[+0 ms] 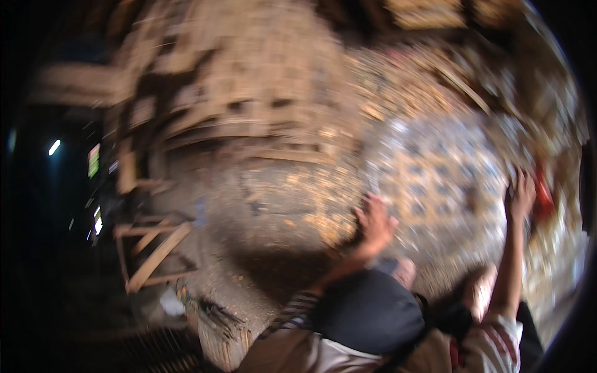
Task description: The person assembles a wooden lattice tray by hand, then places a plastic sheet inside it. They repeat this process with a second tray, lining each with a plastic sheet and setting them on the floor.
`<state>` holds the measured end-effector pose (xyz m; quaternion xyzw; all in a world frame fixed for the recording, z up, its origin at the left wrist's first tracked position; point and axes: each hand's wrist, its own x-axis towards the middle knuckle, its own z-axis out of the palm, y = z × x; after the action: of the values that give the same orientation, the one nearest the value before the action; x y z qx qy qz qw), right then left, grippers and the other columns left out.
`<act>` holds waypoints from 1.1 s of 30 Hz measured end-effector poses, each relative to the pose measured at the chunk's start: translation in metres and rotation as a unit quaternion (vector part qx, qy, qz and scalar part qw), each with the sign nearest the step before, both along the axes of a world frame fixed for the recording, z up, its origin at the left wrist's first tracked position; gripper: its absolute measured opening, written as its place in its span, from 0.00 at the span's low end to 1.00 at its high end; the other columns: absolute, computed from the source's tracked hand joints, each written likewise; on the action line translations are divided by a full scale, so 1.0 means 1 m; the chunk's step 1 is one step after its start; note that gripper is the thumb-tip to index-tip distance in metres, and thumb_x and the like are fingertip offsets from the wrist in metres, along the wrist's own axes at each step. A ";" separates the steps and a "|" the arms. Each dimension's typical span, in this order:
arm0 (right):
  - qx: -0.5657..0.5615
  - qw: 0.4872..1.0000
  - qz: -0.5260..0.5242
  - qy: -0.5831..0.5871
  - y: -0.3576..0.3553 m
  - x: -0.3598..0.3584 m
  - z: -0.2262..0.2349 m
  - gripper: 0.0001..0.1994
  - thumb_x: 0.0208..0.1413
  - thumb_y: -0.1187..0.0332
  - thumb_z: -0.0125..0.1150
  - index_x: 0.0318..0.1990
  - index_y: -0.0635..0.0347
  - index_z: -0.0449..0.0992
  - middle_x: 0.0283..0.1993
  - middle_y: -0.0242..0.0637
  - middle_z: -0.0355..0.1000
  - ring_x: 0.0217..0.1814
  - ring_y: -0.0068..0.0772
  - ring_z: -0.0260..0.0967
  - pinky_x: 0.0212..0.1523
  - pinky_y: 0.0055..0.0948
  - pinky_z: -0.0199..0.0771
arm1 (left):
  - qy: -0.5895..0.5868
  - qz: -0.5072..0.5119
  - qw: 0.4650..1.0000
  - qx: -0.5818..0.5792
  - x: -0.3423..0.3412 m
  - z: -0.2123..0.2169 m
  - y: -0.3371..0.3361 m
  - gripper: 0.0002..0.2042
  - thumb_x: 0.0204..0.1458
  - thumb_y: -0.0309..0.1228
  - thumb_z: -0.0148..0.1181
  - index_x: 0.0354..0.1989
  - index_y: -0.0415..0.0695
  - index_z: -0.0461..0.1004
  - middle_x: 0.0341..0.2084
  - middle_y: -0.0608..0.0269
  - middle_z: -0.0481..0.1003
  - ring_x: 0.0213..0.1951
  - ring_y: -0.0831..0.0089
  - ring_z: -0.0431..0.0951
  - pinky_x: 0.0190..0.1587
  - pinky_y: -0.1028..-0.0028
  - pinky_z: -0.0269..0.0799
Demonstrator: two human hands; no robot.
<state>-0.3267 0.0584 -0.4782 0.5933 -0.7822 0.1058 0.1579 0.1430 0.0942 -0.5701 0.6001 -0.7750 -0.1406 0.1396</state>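
A wide bundle under clear, shiny plastic (pixel 448 205) lies between my hands. Rows of tan and dark patches show through it, but motion blur hides what they are. At its left near edge is my left hand (pixel 376 225), thumb and fingers apart, with nothing visible in it. On the right edge of the plastic, my right hand (pixel 522 191) reaches forward with the arm stretched out. Its fingers are smeared, so whether they grip the plastic cannot be made out. Close beside that hand is a red thing (pixel 543 198), too blurred to name.
A tall stack of wooden pieces (pixel 267 81) rises at the far side. Wood scraps (pixel 329 227) litter the ground left of the bundle. At left stands a wooden frame (pixel 155 252). Crumpled clear plastic (pixel 556 261) covers the right side. My knees and dark clothing are close below.
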 end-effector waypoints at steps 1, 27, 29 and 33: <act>-0.012 0.999 -0.009 0.029 0.004 -0.020 -0.029 0.28 0.57 0.62 0.61 0.67 0.49 0.66 0.67 0.42 0.64 0.70 0.48 0.58 0.65 0.44 0.62 | -0.145 -0.019 0.975 0.164 -0.014 0.021 -0.019 0.42 0.62 0.54 0.43 0.75 0.37 0.37 0.75 0.45 0.28 0.75 0.47 0.24 0.69 0.36 0.16; -0.189 0.885 0.047 -0.422 -0.070 0.012 0.011 0.15 0.61 0.77 0.53 0.54 0.58 0.75 0.50 0.44 0.76 0.53 0.43 0.74 0.54 0.36 0.71 | -0.280 -0.165 0.877 -0.354 0.144 0.632 -0.182 0.28 0.46 0.44 0.72 0.50 0.42 0.69 0.42 0.53 0.75 0.45 0.53 0.77 0.47 0.61 0.73; -0.217 0.854 0.051 -0.470 -0.075 0.011 0.007 0.15 0.64 0.78 0.51 0.56 0.60 0.75 0.52 0.44 0.77 0.54 0.36 0.75 0.56 0.31 0.71 | -0.302 -0.171 0.875 -0.338 0.149 0.636 -0.183 0.28 0.47 0.45 0.71 0.50 0.42 0.68 0.42 0.52 0.74 0.47 0.51 0.75 0.48 0.61 0.72; -0.225 0.832 0.066 -0.503 -0.077 0.016 0.002 0.15 0.66 0.78 0.48 0.57 0.63 0.73 0.52 0.42 0.77 0.56 0.32 0.74 0.58 0.29 0.69 | -0.286 -0.162 0.804 -0.495 0.174 0.657 -0.181 0.20 0.51 0.36 0.69 0.47 0.42 0.70 0.41 0.51 0.74 0.45 0.48 0.76 0.47 0.61 0.73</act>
<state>-0.3104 -0.0189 -0.4762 0.4567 -0.6670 0.5730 -0.1353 0.3171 -0.0867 0.0868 0.3277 -0.8300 0.4203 0.1647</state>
